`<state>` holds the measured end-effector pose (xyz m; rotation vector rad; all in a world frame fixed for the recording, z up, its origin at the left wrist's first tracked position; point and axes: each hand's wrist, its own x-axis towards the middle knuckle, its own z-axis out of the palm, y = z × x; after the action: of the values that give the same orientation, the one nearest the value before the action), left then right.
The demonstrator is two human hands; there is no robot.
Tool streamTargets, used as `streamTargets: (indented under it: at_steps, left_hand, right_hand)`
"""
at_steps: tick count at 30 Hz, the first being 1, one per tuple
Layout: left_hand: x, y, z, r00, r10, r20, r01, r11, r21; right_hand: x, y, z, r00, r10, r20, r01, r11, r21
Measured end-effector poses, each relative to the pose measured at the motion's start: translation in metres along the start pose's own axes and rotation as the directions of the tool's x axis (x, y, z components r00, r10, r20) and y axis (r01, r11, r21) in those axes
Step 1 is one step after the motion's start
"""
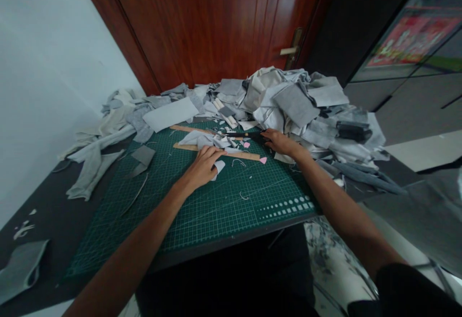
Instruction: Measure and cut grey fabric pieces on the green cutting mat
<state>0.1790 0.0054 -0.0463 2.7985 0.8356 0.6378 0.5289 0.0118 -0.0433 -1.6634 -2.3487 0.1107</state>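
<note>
My left hand (pixel 203 166) lies on the green cutting mat (pixel 202 211), its fingers pressing a small white fabric scrap (pixel 218 167) next to a wooden ruler (pixel 238 154). My right hand (pixel 277 141) grips black scissors (pixel 241 135), whose blades point left over light grey fabric pieces (pixel 202 138) at the mat's far side. Small pink scraps (pixel 263 160) lie by the ruler.
A large heap of grey and white fabric (pixel 288 100) covers the table's back and right. More grey strips (pixel 94 163) trail off the left. A second wooden ruler (pixel 187 128) lies farther back. A red-brown door (pixel 216 23) stands behind the table.
</note>
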Motion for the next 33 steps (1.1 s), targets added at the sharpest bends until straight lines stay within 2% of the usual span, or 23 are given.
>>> streamTargets:
  at_steps: [12,25,27,30,33]
  left_hand:
    - [-0.002,-0.003,0.001,1.000,-0.005,-0.013,0.005,1.000,-0.004]
    - [-0.003,-0.001,0.000,1.000,-0.016,0.004,0.016,1.000,-0.001]
    - [-0.003,-0.001,0.000,1.000,-0.018,0.007,0.018,1.000,-0.004]
    - [-0.003,0.000,-0.002,1.000,-0.017,0.011,0.018,1.000,-0.016]
    - [-0.003,0.002,-0.006,1.000,-0.026,0.006,0.027,0.999,-0.039]
  right_hand:
    - [0.002,0.002,0.014,1.000,-0.003,-0.007,0.002,0.999,-0.045]
    - [0.001,-0.012,0.009,0.996,-0.002,-0.089,-0.001,0.999,-0.035]
    - [-0.001,-0.021,0.005,0.989,-0.046,-0.138,0.046,0.999,-0.004]
    - [-0.003,-0.040,-0.002,0.964,-0.173,-0.201,0.193,0.978,0.084]
    - [-0.007,-0.061,-0.007,0.931,-0.325,-0.165,0.352,0.919,0.179]
